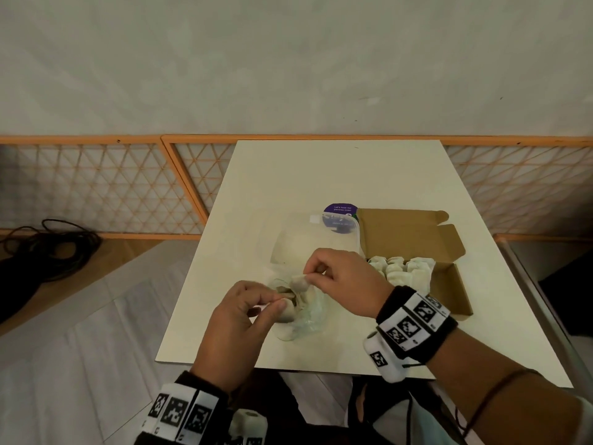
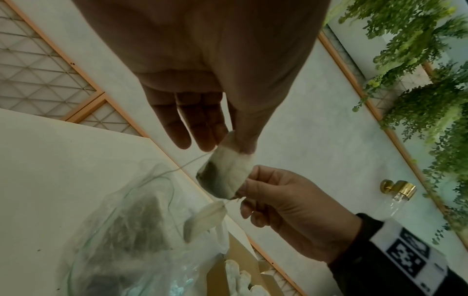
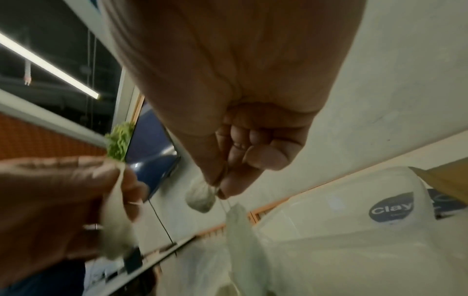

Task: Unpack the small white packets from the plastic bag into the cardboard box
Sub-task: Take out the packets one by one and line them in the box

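Note:
A crumpled clear plastic bag (image 1: 309, 319) lies on the white table (image 1: 321, 175) with white packets inside. Just above it, my left hand (image 1: 278, 301) pinches a white packet (image 2: 238, 158) between thumb and fingers. Beside it, my right hand (image 1: 312, 278) pinches a packet (image 3: 200, 198) with dark contents, and a second packet (image 2: 205, 218) dangles from it on a thread. The two pinched packets touch; I cannot tell whether their threads are tangled. To the right, the open cardboard box (image 1: 414, 239) holds several white packets (image 1: 401, 269).
A larger clear pouch with a purple label (image 1: 340, 220) lies behind the bag, against the box's left side. The box's flaps stand open toward the back and right. On the floor at left lies a coil of black cable (image 1: 48, 248). An orange lattice fence (image 1: 96, 187) runs behind the table.

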{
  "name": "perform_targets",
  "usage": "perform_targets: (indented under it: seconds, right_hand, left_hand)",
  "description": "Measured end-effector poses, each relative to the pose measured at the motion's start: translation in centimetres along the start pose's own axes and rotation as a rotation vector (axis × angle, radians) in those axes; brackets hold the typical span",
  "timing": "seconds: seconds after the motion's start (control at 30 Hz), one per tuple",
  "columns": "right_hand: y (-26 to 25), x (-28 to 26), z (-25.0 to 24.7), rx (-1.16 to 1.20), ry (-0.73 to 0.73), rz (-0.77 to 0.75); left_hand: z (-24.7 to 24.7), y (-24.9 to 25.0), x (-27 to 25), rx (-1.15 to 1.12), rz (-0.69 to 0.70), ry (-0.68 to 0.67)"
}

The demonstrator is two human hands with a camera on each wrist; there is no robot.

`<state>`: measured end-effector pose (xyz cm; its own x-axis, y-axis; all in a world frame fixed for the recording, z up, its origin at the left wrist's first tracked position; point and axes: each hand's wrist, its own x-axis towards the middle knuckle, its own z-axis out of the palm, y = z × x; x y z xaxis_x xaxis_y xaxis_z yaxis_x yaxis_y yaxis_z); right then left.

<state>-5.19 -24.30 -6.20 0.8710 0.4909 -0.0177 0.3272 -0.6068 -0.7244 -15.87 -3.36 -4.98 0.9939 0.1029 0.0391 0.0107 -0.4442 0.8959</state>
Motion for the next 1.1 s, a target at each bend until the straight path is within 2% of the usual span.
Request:
perform_targets:
  seconds: [0.1, 0.23, 0.47, 0.6, 0.73, 0.9, 1.0, 1.1]
  right_hand:
    - [-0.5, -1.0, -1.4, 0.189, 0.001, -0.017]
    - [-1.1, -2.7, -2.6, 0.419, -0.009, -0.058]
    - [-1.3, -3.9, -2.5, 0.453, 0.063, -0.101]
    - [-1.5, -3.8, -2.6, 0.547, 0.077, -0.079]
    - [-1.3, -3.9, -3.1, 0.731, 0.118, 0.025]
    - [-1.8, -4.9, -3.9, 0.86, 0.056, 0.141]
    - [-1.6, -5.1, -3.7, 0.872, 0.035, 0.118]
    - [-1.2, -5.0, -3.4, 0.866, 0.072, 0.057]
  left_hand:
    - [0.4, 0.9, 0.5, -0.038, -0.006, -0.079]
    - [1.4, 2.6, 0.8, -0.236, 0.003, -0.229]
    - [2.8, 4.7, 1.3, -0.34, -0.024, -0.18]
    - [2.9, 4.4, 1.6, -0.264, -0.011, -0.074]
    - [2.8, 4.9, 1.4, -0.095, 0.14, 0.014]
    - [2.8, 5.5, 0.9, 0.031, 0.277, -0.011]
    - [3.1, 5.4, 0.9, 0.108, 0.356, -0.008]
    - [3.4, 5.2, 0.9, 0.128, 0.371, -0.032]
